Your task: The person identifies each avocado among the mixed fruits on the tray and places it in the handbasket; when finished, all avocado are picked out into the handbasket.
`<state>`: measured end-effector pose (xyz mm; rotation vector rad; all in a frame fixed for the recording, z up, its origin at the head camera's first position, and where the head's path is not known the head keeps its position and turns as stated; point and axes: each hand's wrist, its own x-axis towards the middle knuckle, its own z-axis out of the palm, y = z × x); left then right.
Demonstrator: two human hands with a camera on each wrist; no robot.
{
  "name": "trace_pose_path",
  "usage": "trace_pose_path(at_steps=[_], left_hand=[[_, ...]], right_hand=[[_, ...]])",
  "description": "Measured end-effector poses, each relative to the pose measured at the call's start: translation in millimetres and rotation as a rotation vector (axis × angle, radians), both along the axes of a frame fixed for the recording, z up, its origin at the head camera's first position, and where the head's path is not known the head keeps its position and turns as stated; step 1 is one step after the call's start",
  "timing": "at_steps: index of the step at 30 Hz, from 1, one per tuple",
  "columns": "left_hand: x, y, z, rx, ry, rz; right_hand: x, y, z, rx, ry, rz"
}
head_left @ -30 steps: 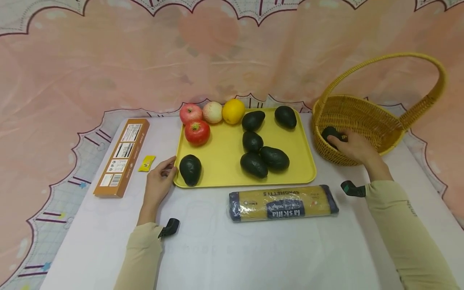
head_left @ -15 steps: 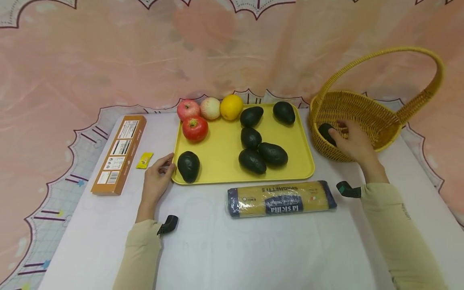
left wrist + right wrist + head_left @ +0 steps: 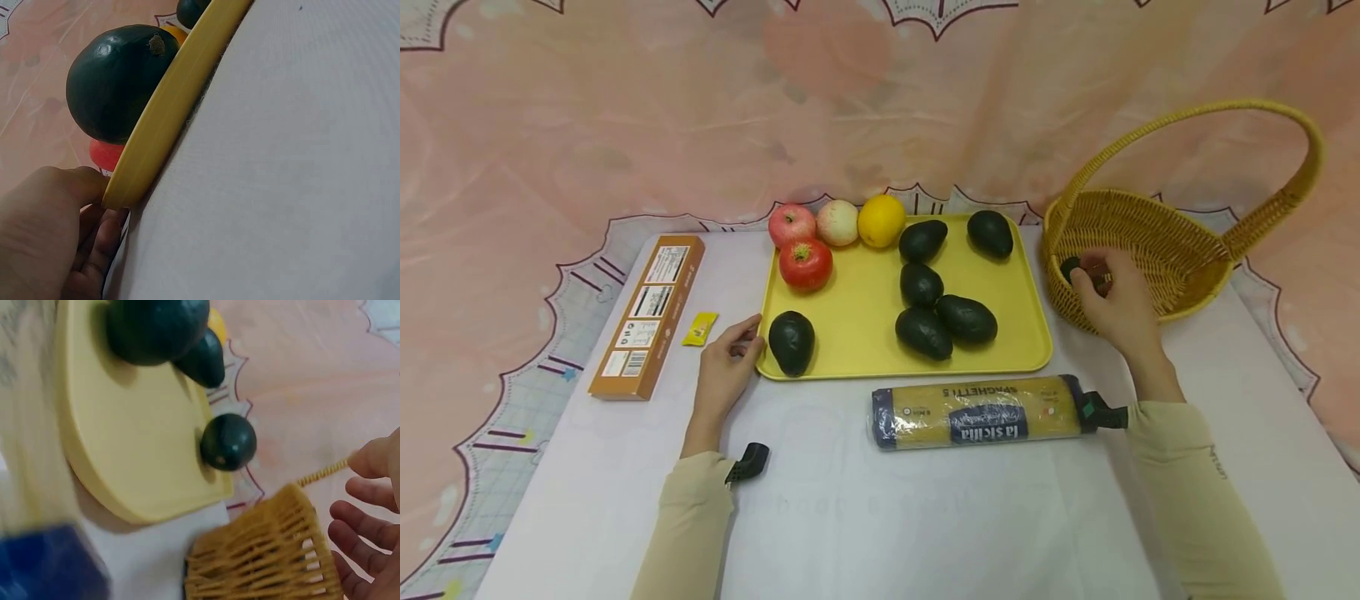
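Note:
My left hand [image 3: 726, 358] holds the left rim of a yellow tray [image 3: 865, 333], thumb and fingers at its edge in the left wrist view. An avocado [image 3: 792, 342] lies just inside that rim. Over the wicker basket [image 3: 1195, 275] is my right hand [image 3: 1120, 304], fingers spread and loosely bent. Nothing sits between those fingers in the right wrist view. Below them, partly hidden by the hand, a dark avocado [image 3: 1070, 267] lies in the basket. Several more avocados, among them one avocado [image 3: 990, 234] at the far right corner, rest on the tray.
A red apple [image 3: 792, 225], a pale round fruit [image 3: 837, 222], an orange [image 3: 882, 221] and a pomegranate [image 3: 806, 266] fill the tray's back left. A spaghetti packet [image 3: 977, 412] lies in front. Left stand an orange-brown box [image 3: 647, 317] and yellow sachet [image 3: 700, 329]. The basket's tall handle [image 3: 1247, 107] arches up.
My right hand has let go of the avocado in the basket and risen, drawing slightly back with the fingers apart. The left hand keeps its place at the tray.

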<state>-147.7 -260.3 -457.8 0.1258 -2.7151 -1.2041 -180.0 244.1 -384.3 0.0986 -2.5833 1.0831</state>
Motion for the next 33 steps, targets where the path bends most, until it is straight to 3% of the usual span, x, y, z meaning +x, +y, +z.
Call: trace_pose_path(at_steps=[7, 11, 22, 33], left_hand=[[0.2, -0.4, 0.2, -0.003, -0.001, -0.008], [0.1, -0.8, -0.3, -0.005, 0.001, -0.007], [0.1, -0.3, -0.7, 0.000, -0.007, -0.002], [-0.2, -0.6, -1.9, -0.007, -0.013, -0.002]], right_hand=[[5.2, -21.7, -1.7, 0.001, 0.055, 0.076], [10.2, -34.2, -2.1, -0.001, 0.040, 0.127], [18.3, -62.4, -7.4, 0.034, -0.072, 0.283], [17.7, -79.7, -10.6, 0.139, -0.301, 0.341]])
